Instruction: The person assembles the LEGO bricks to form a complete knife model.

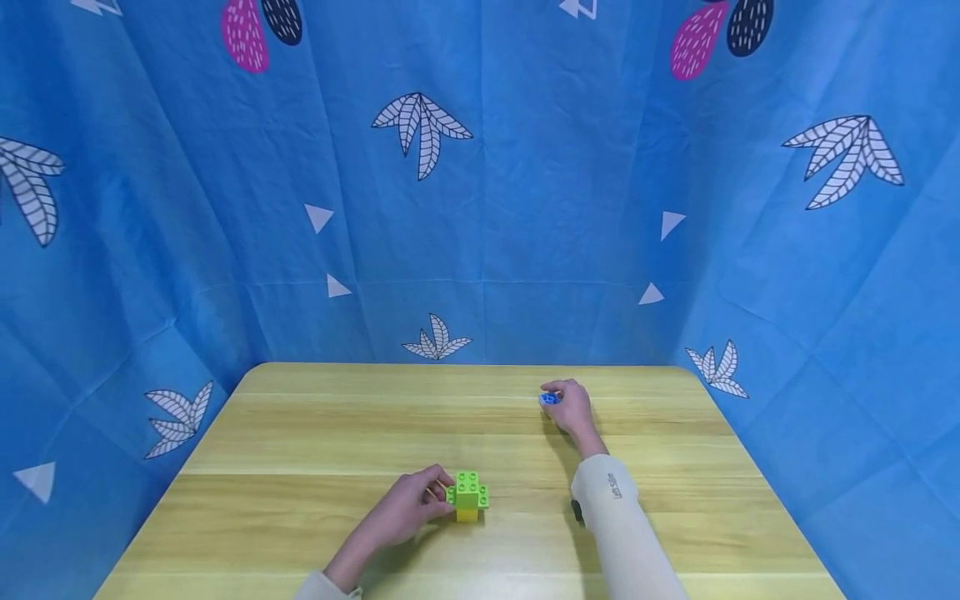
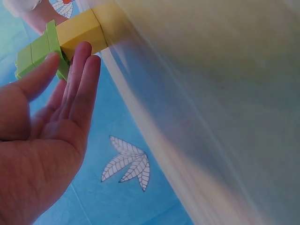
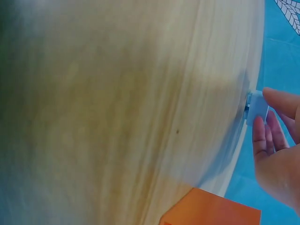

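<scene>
Near the front middle of the table, my left hand (image 1: 408, 504) pinches the side of a small stack of toy building bricks (image 1: 468, 490). A green brick tops it, above a wider green piece, with a yellow brick (image 2: 83, 32) below. In the left wrist view the thumb and fingertips lie against the green part and beside the yellow one. Farther back and to the right, my right hand (image 1: 572, 408) holds a small blue building brick (image 1: 550, 399) between thumb and fingers. The right wrist view shows this brick (image 3: 257, 108) side-on; whether it touches the table I cannot tell.
The wooden table (image 1: 337, 417) has rounded far corners. A blue patterned curtain (image 1: 525, 208) hangs behind it and along both sides. At the bottom of the right wrist view is an orange flat-faced shape (image 3: 211, 208); I cannot tell what it is.
</scene>
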Motion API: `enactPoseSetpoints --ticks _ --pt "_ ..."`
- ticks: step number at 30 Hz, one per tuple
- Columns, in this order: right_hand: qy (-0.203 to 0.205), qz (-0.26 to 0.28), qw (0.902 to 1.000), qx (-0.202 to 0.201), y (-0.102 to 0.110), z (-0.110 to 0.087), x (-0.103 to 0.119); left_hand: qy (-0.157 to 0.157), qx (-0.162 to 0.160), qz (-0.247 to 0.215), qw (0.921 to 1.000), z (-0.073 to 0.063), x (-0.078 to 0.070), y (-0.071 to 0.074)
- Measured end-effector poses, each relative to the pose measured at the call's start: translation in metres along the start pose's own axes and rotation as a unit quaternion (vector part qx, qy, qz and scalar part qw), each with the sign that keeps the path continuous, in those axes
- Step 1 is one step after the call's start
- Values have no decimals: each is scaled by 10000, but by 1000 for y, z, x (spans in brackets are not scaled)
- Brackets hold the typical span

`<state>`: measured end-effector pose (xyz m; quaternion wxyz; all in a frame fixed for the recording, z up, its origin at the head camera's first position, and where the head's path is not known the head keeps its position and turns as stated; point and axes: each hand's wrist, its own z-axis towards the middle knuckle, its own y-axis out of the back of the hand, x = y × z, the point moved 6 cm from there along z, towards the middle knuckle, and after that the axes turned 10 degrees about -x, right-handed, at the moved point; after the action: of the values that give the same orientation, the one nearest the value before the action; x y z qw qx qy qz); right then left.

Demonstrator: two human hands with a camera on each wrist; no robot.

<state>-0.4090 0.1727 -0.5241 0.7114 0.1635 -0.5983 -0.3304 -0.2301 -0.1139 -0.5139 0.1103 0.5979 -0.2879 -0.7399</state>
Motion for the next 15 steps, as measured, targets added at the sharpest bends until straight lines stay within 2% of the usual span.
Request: enactPoseSetpoints --ticks 7,15 --pt "-31 -91 9997 215 -3 0 -1 1 21 -8 10000 0 0 0" --pt "-56 14 9996 288 -2 -4 3 12 -1 20 10000 0 0 0"
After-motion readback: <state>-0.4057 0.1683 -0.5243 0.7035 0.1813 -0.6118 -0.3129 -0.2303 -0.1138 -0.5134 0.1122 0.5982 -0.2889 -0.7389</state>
